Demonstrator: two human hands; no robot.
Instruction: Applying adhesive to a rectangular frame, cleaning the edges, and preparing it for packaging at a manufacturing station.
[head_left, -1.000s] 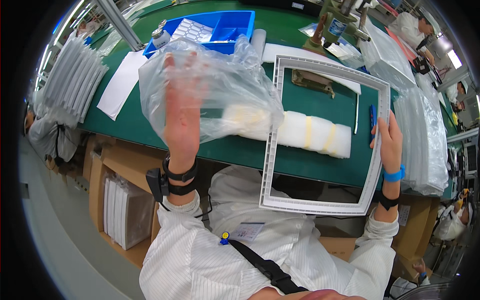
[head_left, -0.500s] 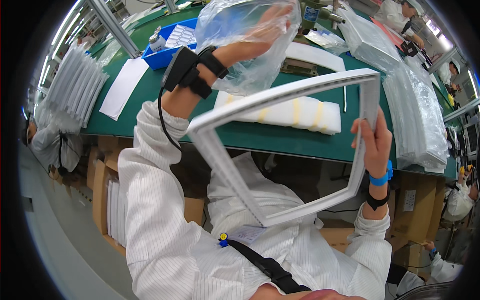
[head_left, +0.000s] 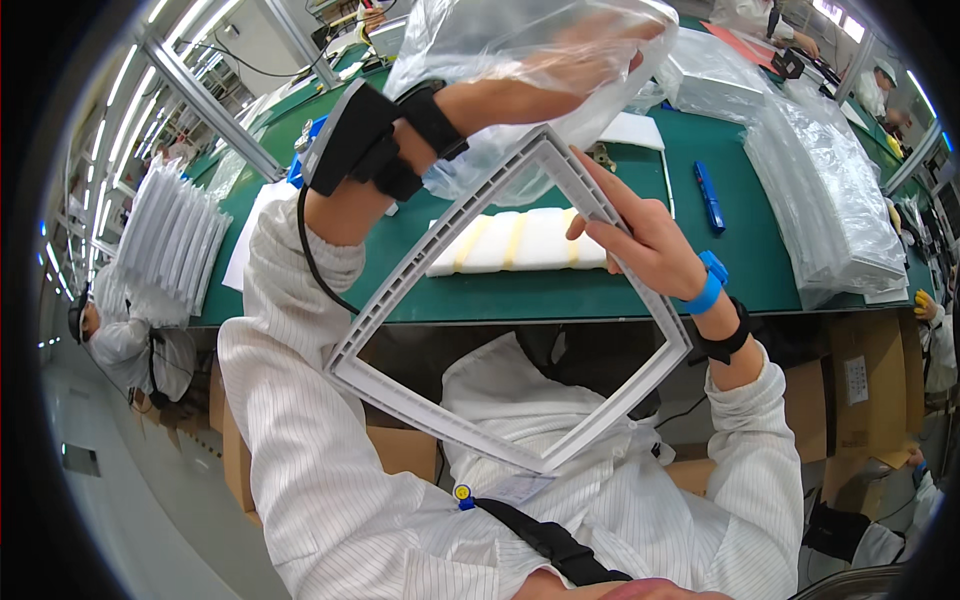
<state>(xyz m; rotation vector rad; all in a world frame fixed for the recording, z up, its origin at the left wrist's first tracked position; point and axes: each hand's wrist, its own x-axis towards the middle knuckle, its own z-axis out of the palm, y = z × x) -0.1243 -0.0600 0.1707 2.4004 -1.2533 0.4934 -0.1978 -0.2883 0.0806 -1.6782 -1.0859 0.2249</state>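
Observation:
A square white plastic frame (head_left: 440,235) is tilted in front of me, one corner up. My right hand (head_left: 645,245) grips its right side near the top corner, fingers wrapped round the bar. Up above the table, my left hand (head_left: 570,75) is reaching with stretched fingers inside a clear plastic bag (head_left: 460,45). The bag drapes around the hand and hangs down behind the frame's top corner; the film blurs the fingertips. Behind the frame lies a white foam block with yellow bands (head_left: 500,243).
The green table (head_left: 730,270) has a blue marker pen (head_left: 709,197) on it. Plastic-wrapped white parts (head_left: 820,200) stand along its right side. A stack of white foam-wrapped pieces (head_left: 165,245) is at the left. Cardboard boxes (head_left: 865,385) sit below; co-workers are around.
The frame has turned, its upper corner now near the bag. My right hand has moved left and up with it. The bag and left hand shifted right. The blue pen has come into view.

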